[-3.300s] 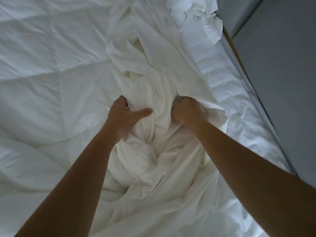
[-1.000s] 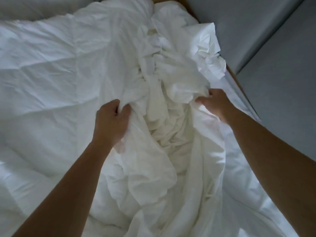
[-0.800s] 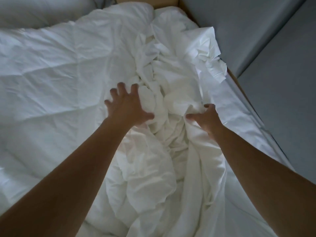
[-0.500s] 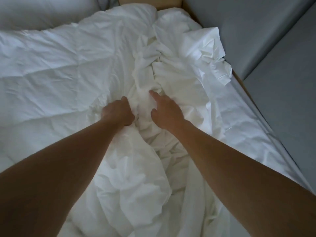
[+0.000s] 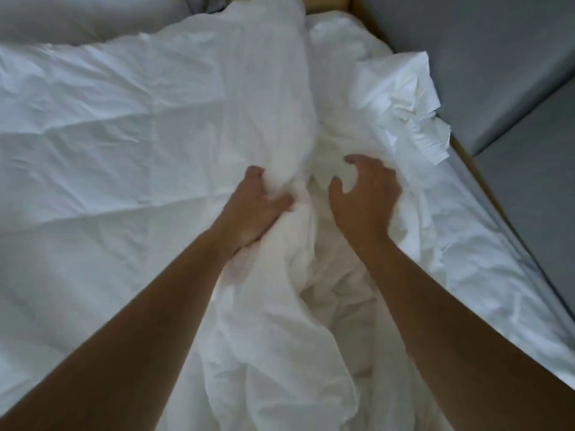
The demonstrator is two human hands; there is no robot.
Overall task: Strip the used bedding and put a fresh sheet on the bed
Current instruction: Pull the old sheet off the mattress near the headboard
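Note:
A crumpled white sheet [image 5: 280,306] lies bunched in a ridge down the middle-right of the bed. My left hand [image 5: 253,209] is closed on a thick fold of it, which rises blurred above the fist. My right hand [image 5: 364,197] hovers just to the right with its fingers curled and apart, over the bunched cloth, holding nothing. A flat white duvet [image 5: 109,150] covers the left of the bed. More crumpled white cloth [image 5: 401,98] sits at the far right corner.
Grey padded wall panels [image 5: 513,73] run along the right side of the bed, with a thin wooden frame edge [image 5: 476,169] between them and the mattress. A grey pillow [image 5: 77,17] lies at the top left.
My left hand has gripped a fold and lifted it. My right hand has moved to the right and spread its fingers. The view has shifted slightly.

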